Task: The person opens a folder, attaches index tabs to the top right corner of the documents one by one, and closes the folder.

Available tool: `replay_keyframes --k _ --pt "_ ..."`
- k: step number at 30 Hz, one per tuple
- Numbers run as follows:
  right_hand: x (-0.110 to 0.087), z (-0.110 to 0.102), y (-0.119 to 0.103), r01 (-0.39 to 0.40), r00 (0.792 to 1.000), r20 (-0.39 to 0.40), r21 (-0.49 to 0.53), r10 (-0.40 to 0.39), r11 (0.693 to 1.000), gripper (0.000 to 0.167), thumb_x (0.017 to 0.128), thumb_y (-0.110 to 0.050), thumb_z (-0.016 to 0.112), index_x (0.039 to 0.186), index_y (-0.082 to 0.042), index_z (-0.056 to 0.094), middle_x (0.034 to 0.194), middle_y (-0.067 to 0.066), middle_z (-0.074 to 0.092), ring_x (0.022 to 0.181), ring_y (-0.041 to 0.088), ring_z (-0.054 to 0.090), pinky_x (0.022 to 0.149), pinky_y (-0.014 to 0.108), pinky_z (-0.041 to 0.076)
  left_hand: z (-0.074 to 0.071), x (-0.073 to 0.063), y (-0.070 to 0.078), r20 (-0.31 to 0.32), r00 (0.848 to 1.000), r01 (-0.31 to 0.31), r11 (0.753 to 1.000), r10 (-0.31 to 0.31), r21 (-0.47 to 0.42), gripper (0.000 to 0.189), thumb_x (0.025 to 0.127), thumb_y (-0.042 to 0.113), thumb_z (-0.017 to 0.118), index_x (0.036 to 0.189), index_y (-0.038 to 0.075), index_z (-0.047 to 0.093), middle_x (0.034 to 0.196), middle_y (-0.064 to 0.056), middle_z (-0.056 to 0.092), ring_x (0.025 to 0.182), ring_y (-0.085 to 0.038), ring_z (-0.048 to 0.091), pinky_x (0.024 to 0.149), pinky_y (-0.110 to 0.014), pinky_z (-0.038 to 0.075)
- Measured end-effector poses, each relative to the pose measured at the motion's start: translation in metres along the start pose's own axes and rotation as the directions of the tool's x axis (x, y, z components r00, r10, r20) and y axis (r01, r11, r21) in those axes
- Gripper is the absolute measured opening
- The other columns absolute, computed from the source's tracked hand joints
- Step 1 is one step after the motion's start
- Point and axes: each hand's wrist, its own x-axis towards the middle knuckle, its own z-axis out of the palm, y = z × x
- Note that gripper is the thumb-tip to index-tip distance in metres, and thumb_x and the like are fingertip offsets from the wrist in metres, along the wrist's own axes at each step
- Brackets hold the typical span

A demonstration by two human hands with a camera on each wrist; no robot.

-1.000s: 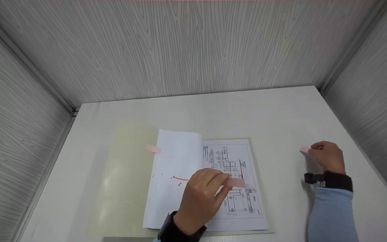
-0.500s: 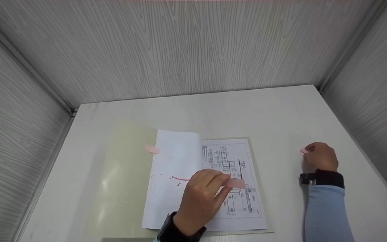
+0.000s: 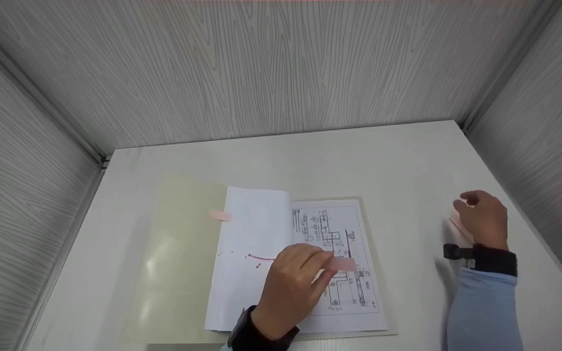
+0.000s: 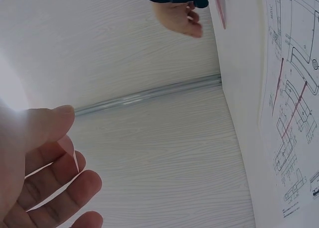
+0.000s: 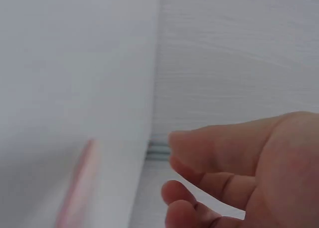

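Over the open booklet, my left hand (image 3: pixel 291 287) pinches a pink paper strip (image 3: pixel 343 264) between thumb and fingers. The strip overlaps a printed technical drawing (image 3: pixel 354 304). My right hand (image 3: pixel 485 222) is raised at the table's right side, fingers loosely curled and holding nothing. Just below it is a pink slip of paper (image 3: pixel 461 230), seen nearly edge-on; the right wrist view shows this pink slip (image 5: pixel 79 188) to the left of the hand (image 5: pixel 224 173). Another pink strip (image 3: pixel 220 215) sticks out from the left edge of the turned white page (image 3: pixel 251 219).
The booklet's pale yellow-green cover (image 3: pixel 173 273) lies opened out to the left. Red marks (image 3: pixel 260 258) show on the white page. Wood-grain panels (image 3: pixel 281 68) enclose the white table (image 3: pixel 398 165) at the back and both sides.
My right hand first moved slightly left with the pink slip, then let go of it and rose up and to the right. My left hand has kept its grip and place.
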Motion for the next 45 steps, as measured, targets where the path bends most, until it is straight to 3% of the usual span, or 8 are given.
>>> replay_keyframes --k 3,7,12,16,21,26,38,45 --pt "-0.023 -0.008 -0.042 0.139 0.987 -0.106 0.154 -0.124 0.978 0.047 0.097 -0.042 0.05 0.124 -0.005 0.058 0.111 0.013 0.058 0.094 0.024 0.052 0.071 0.029 0.044 0.0 0.0 -0.001 0.021 1.0 0.009 1.0 -0.01 0.024 0.016 0.087 0.023 0.073 0.098 0.012 0.073 0.088 0.003 0.067 0.083 -0.011 0.061 0.081 -0.026 0.05" --pt "-0.072 -0.008 -0.099 0.396 0.918 -0.141 0.291 -0.37 0.871 0.031 0.1 -0.031 0.051 0.117 -0.009 0.063 0.097 0.008 0.064 0.081 0.017 0.056 0.067 0.022 0.045 0.001 0.0 -0.002 0.059 0.998 0.018 0.998 -0.022 0.066 0.015 0.088 0.024 0.071 0.097 0.013 0.073 0.086 0.004 0.066 0.082 -0.011 0.061 0.08 -0.026 0.05" --pt "-0.123 0.018 -0.143 0.657 0.726 -0.029 0.323 -0.687 0.681 0.019 0.095 -0.007 0.057 0.113 -0.009 0.065 0.095 0.0 0.068 0.079 0.013 0.061 0.067 0.023 0.05 0.003 0.0 -0.002 0.107 0.993 0.039 0.995 -0.049 0.095 0.017 0.088 0.027 0.071 0.096 0.013 0.073 0.084 0.004 0.066 0.081 -0.012 0.061 0.078 -0.028 0.05" --pt "-0.143 0.049 -0.159 0.723 0.63 0.117 0.273 -0.768 0.635 0.028 0.089 -0.021 0.07 0.115 -0.013 0.064 0.101 -0.012 0.066 0.083 0.006 0.061 0.068 0.026 0.052 0.004 -0.001 -0.002 0.111 0.992 0.05 0.992 -0.064 0.118 0.018 0.089 0.028 0.07 0.096 0.012 0.073 0.082 0.003 0.064 0.079 -0.012 0.06 0.077 -0.029 0.05" --pt "-0.148 0.076 -0.166 0.712 0.601 0.219 0.29 -0.768 0.64 0.023 0.087 -0.023 0.072 0.108 -0.017 0.065 0.095 -0.014 0.066 0.078 0.005 0.061 0.064 0.024 0.051 0.005 -0.001 -0.001 0.093 0.994 0.036 0.989 -0.05 0.143 0.015 0.088 0.025 0.071 0.091 0.011 0.074 0.079 0.003 0.063 0.079 -0.011 0.059 0.078 -0.028 0.049" --pt "-0.145 0.079 -0.164 0.692 0.605 0.191 0.353 -0.773 0.629 0.022 0.084 0.0 0.07 0.099 -0.015 0.064 0.086 -0.012 0.066 0.072 0.006 0.062 0.059 0.024 0.05 0.005 0.0 0.0 0.068 0.997 0.036 0.988 -0.046 0.147 0.015 0.091 0.025 0.068 0.091 0.011 0.073 0.08 0.003 0.062 0.079 -0.011 0.058 0.077 -0.027 0.047" --pt "-0.137 0.065 -0.158 0.638 0.63 0.222 0.398 -0.744 0.659 0.024 0.084 -0.001 0.07 0.101 -0.016 0.065 0.09 -0.009 0.065 0.076 0.011 0.062 0.067 0.026 0.054 0.002 0.0 -0.001 0.049 0.998 0.027 0.982 -0.037 0.186 0.019 0.083 0.024 0.076 0.098 0.011 0.073 0.084 0.002 0.065 0.082 -0.014 0.058 0.085 -0.03 0.047" --pt "-0.133 0.077 -0.159 0.586 0.611 0.305 0.445 -0.73 0.677 0.013 0.085 -0.002 0.069 0.086 -0.015 0.067 0.082 -0.009 0.067 0.071 0.01 0.064 0.069 0.028 0.056 0.006 -0.003 0.0 0.039 0.999 0.028 0.982 -0.035 0.187 0.017 0.085 0.021 0.073 0.098 0.01 0.072 0.087 0.001 0.065 0.086 -0.014 0.059 0.088 -0.033 0.046"
